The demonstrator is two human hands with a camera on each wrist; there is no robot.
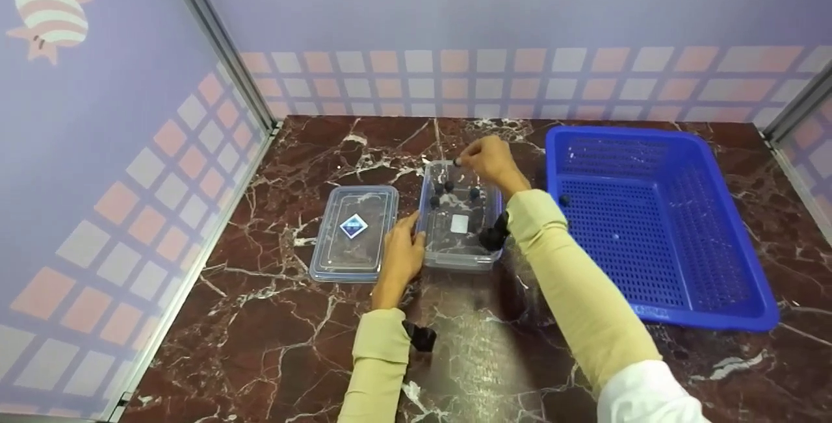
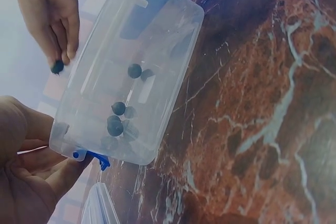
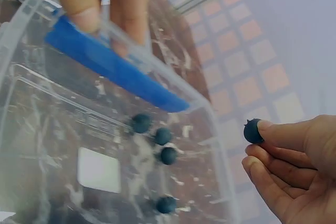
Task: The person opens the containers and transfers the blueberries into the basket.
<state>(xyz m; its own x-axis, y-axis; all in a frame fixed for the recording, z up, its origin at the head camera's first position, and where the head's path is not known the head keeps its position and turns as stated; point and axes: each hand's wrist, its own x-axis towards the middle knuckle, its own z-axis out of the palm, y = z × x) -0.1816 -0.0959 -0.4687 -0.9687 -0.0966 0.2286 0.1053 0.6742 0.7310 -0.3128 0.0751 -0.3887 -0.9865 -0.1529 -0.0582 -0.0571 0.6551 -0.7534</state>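
A clear plastic box [image 1: 465, 259] stands on the marbled table, with several blueberries [image 3: 167, 204] on its floor. A white square label shows at its bottom, and a blue clip [image 3: 113, 69] lies along one side. My left hand [image 1: 403, 251] holds that side wall, fingers at the rim by the clip. Over the box's far end is my right hand [image 1: 491, 162]. It pinches one blueberry [image 3: 253, 131] between thumb and fingertip, above the rim level in the right wrist view; the other fingers are loosely bent.
Left of the box lies its clear lid [image 1: 354, 257] with a blue diamond sticker. A large blue plastic basket [image 1: 747, 273] stands on the right, a single blueberry [image 1: 564, 200] near its left wall. Patterned panels [image 1: 416, 13] close off the back and sides.
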